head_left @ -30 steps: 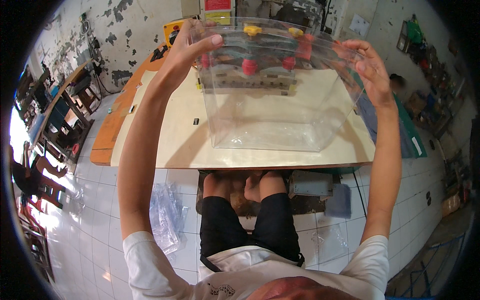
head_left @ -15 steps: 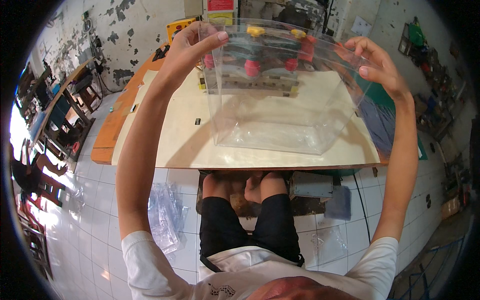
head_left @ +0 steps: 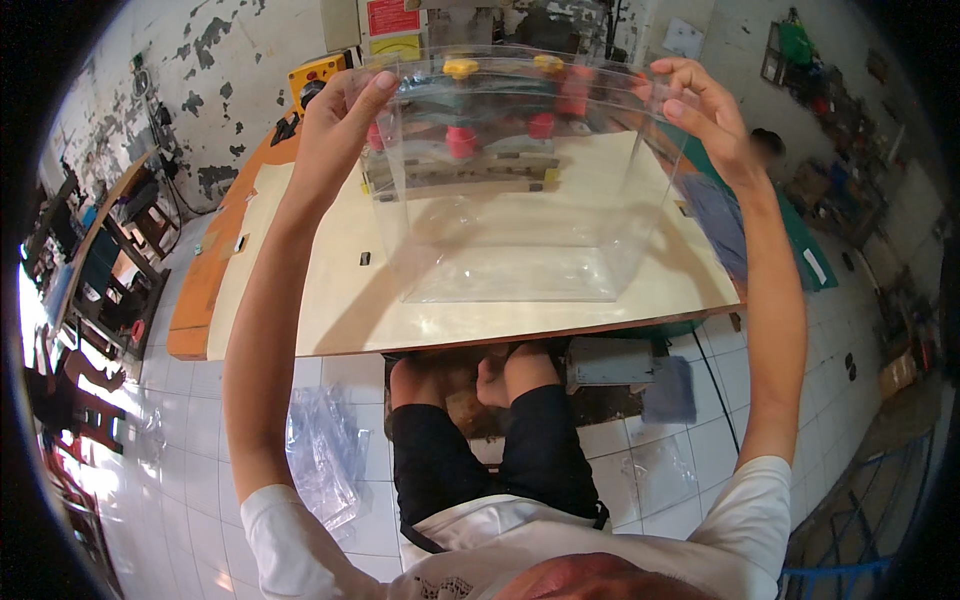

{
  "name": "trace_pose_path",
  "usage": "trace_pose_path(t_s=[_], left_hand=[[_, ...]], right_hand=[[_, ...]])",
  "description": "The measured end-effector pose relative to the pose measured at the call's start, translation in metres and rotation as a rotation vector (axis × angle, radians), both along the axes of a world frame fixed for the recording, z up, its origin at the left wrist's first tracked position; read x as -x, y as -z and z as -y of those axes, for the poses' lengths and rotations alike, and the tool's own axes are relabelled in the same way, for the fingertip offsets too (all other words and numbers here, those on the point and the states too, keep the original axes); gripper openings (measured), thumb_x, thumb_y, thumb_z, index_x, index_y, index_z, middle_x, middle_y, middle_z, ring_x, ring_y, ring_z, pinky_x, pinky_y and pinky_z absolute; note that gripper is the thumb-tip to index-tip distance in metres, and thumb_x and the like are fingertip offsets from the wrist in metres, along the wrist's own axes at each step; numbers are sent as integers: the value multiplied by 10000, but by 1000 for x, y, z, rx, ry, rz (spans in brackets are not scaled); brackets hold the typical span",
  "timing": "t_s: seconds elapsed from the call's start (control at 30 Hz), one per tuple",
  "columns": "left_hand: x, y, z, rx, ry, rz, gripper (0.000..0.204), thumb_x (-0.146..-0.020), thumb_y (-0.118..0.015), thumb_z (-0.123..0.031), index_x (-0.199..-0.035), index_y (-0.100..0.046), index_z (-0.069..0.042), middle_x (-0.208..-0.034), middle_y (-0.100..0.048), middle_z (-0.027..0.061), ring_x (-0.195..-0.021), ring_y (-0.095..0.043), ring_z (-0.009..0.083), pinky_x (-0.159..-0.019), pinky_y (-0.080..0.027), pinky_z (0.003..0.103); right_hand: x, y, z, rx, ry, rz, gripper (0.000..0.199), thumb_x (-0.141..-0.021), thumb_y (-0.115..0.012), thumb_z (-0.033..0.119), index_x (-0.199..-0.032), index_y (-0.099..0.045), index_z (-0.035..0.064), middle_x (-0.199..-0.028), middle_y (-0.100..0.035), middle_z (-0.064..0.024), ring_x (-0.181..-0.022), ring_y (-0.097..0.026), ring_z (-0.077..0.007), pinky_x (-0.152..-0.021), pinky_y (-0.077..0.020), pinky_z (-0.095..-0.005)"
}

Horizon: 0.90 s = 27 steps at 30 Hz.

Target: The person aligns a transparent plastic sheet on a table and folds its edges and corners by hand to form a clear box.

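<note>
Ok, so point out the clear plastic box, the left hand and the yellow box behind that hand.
Clear plastic box (head_left: 515, 212), head view: middle of its see-through wall.
Left hand (head_left: 338, 120), head view: near the thumb's base.
Yellow box (head_left: 322, 70), head view: upper part of its face.

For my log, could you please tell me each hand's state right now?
Left hand: closed, holding the clear plastic box, upper left.
Right hand: holding the same box, upper right.

"What's beyond the left hand (head_left: 338, 128)?"
"A wall (head_left: 245, 65), its paint flaking."
"Farther left of that hand?"
"A bench (head_left: 104, 236), with bright light (head_left: 36, 285) past it."
"And below that hand?"
"A wooden table (head_left: 190, 335), then white floor tiles (head_left: 205, 440)."
</note>
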State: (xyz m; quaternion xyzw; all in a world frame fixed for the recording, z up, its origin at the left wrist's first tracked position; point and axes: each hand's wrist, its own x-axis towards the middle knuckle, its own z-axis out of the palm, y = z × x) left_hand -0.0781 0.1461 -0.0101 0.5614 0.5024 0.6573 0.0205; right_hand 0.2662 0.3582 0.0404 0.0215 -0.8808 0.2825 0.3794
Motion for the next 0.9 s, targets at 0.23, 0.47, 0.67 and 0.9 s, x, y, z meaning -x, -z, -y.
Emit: trace_pose_path(t_s=[0.23, 0.47, 0.67, 0.9], left_hand=[[1, 3, -3, -31, 31, 35, 443, -911, -648, -413, -1014, -624, 17, -819, -592, 11, -722, -502, 70, -640, -405, 218], [9, 6, -3, -65, 75, 42, 344, -929, -640, -355, -925, -658, -12, -741, -577, -19, -644, -470, 51, -585, -381, 214], [3, 6, -1, -99, 68, 94, 309, -919, -662, -290, -1015, -688, 3, -805, -642, 11, -695, -534, 55, -603, -423, 211], [-5, 6, 2, -157, 35, 137, 294, -881, -713, -251, -1027, -710, 4, -830, -665, 18, -684, -549, 58, -599, -427, 205]], right_hand=[[6, -4, 1, -113, 92, 60, 279, -908, -599, 252, -867, -669, -16, -1261, -517, -118, -1075, -534, -153, -872, -421, -281], [10, -1, 4, 8, 76, 54, 326, -916, -591, 249, -946, -709, -54, -1265, -524, -125, -1096, -526, -166, -901, -416, -283], [11, 3, 12, 177, 134, -30, 231, -902, -632, 138, -1026, -697, -45, -1154, -615, -91, -1084, -550, -159, -968, -395, -292], [15, 9, 22, 484, 173, -116, 201, -869, -693, 124, -1036, -697, 12, -961, -682, -40, -846, -631, -111, -783, -515, -250]])
